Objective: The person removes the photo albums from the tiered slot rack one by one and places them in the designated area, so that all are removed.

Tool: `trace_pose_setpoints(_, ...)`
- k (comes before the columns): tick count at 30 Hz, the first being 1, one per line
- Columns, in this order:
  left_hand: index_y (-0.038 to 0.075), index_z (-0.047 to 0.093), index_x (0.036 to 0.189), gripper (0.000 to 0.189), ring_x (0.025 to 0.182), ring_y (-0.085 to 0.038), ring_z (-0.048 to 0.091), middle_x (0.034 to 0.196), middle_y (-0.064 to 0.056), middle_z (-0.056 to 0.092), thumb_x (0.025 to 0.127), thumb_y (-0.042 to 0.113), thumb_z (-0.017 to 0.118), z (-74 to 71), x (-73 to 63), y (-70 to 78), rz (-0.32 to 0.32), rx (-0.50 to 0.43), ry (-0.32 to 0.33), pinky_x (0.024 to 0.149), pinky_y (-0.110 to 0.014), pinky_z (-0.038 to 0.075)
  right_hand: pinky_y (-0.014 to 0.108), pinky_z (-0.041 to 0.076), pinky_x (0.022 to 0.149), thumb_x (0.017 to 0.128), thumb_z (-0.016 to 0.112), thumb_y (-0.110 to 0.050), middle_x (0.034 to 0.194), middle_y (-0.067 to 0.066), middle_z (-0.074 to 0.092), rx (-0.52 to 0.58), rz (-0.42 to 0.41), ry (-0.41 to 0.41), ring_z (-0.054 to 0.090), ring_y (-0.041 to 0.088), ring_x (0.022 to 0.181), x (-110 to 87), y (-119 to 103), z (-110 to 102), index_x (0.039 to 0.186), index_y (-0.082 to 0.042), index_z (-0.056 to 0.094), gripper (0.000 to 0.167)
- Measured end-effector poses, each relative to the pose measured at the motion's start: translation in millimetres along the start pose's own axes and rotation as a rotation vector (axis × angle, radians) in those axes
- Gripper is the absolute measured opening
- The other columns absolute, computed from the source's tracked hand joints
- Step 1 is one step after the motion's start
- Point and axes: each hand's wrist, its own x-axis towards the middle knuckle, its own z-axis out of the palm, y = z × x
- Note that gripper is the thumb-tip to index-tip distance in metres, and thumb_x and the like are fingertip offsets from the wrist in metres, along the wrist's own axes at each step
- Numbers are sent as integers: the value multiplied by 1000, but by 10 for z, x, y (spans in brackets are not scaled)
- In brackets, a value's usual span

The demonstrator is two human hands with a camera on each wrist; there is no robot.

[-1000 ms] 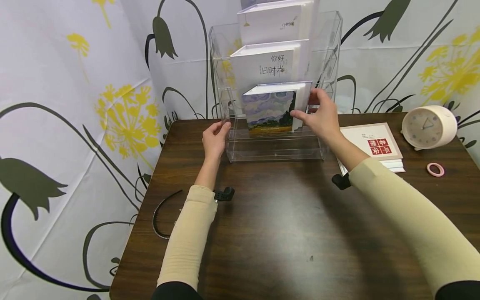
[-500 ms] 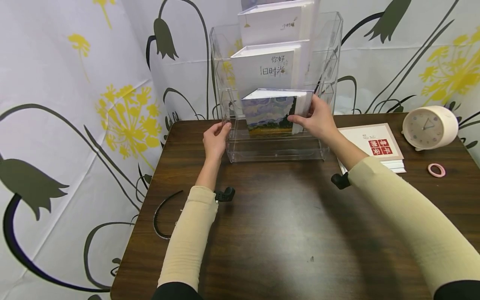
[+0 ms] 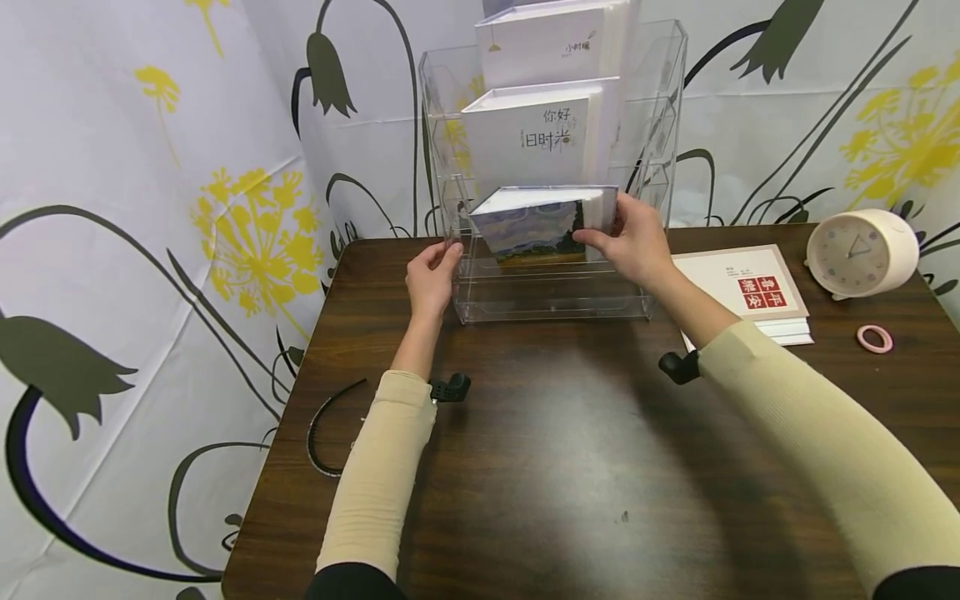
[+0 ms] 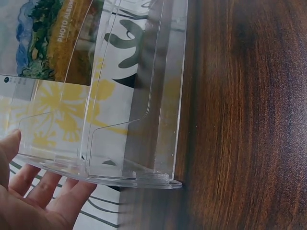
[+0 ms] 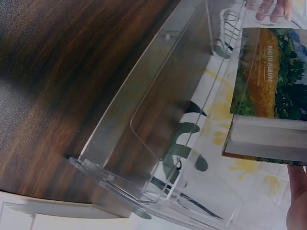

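Note:
A photo album (image 3: pixel 536 232) with a painted landscape cover stands tilted toward me in a lower tier of a clear acrylic rack (image 3: pixel 551 310). My right hand (image 3: pixel 637 242) grips the album by its right end, thumb on the front cover and fingers behind. In the right wrist view, the album's pale page edges (image 5: pixel 268 136) face the camera, and only part of the right hand (image 5: pixel 298 201) shows. My left hand (image 3: pixel 429 279) holds the rack's left side panel. The left wrist view has the left thumb on one side of that panel (image 4: pixel 129 181), fingers on the other.
Two white albums, one upper (image 3: pixel 555 46) and one middle (image 3: pixel 532 137), stand in higher tiers. To the right lie a stack of white-edged books (image 3: pixel 738 283), a round clock (image 3: pixel 855 254) and a pink ring (image 3: pixel 874 338). A dark headband (image 3: pixel 318 433) lies at left.
The landscape album's top has come down and toward me, then shifted slightly left, with my right hand keeping hold of its end. The left hand stays on the rack.

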Motion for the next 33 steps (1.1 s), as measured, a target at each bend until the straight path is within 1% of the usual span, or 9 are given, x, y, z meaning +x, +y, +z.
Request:
trace_pose_setpoints(4,7,71,114,36,90,-13,62,110,-8,71,91,35,72,-5,-3,4,-5,-1,-2,74,-48,56,17,46,64,82,82,-16,98,17,71,-32,-60,38,67,26,81,-54,-41,-24,111,1,62,39)
trace_pose_setpoints(7,8,71,114,37,90,-13,61,110,-7,71,90,37,72,-19,-12,-3,-20,1,3,74,-48,56,14,46,65,80,83,-13,96,17,71,-7,-109,91,69,26,81,-124,-57,-40,109,2,63,38)
trace_pose_setpoints(12,9,71,114,35,91,-13,62,110,-6,71,91,35,72,-35,-14,-27,-33,6,4,71,-45,57,15,52,71,78,81,1,97,19,71,162,-166,192,68,13,84,-335,-48,-118,109,7,63,37)
trace_pose_setpoints(16,9,71,114,35,92,-15,63,111,-7,71,91,34,72,-36,-5,-29,-29,-3,1,74,-49,56,17,54,69,78,78,9,98,11,71,288,-144,282,66,5,83,-574,-15,-238,115,8,61,41)
trace_pose_setpoints(21,10,71,115,37,94,-16,64,112,-6,71,90,38,71,-44,2,-19,-30,12,7,75,-49,56,18,54,71,78,77,9,97,-1,70,371,-41,422,69,8,86,-961,15,-407,114,2,65,38)
trace_pose_setpoints(23,10,71,115,38,95,-16,64,113,-6,71,91,39,71,-46,4,-16,-29,22,6,73,-45,57,17,54,71,77,77,10,94,2,70,445,-9,489,69,9,85,-1138,41,-471,109,2,66,35)
trace_pose_setpoints(26,10,71,115,38,96,-16,64,113,-7,71,91,39,71,-45,2,-20,-28,27,2,72,-42,57,18,54,68,75,77,14,90,9,69,614,79,602,68,13,81,-1411,126,-547,104,5,66,32)
trace_pose_setpoints(30,9,70,115,37,95,-16,63,112,-7,70,91,38,70,-42,2,-22,-30,23,-1,73,-43,57,23,57,61,73,77,17,84,13,67,867,331,754,68,16,75,-1759,279,-652,104,4,64,36)
trace_pose_setpoints(33,9,70,116,37,96,-16,63,112,-7,70,92,37,70,-44,2,-20,-35,24,-5,73,-43,57,27,56,53,72,78,16,83,13,69,976,534,849,70,16,69,-1993,426,-748,111,1,63,44)
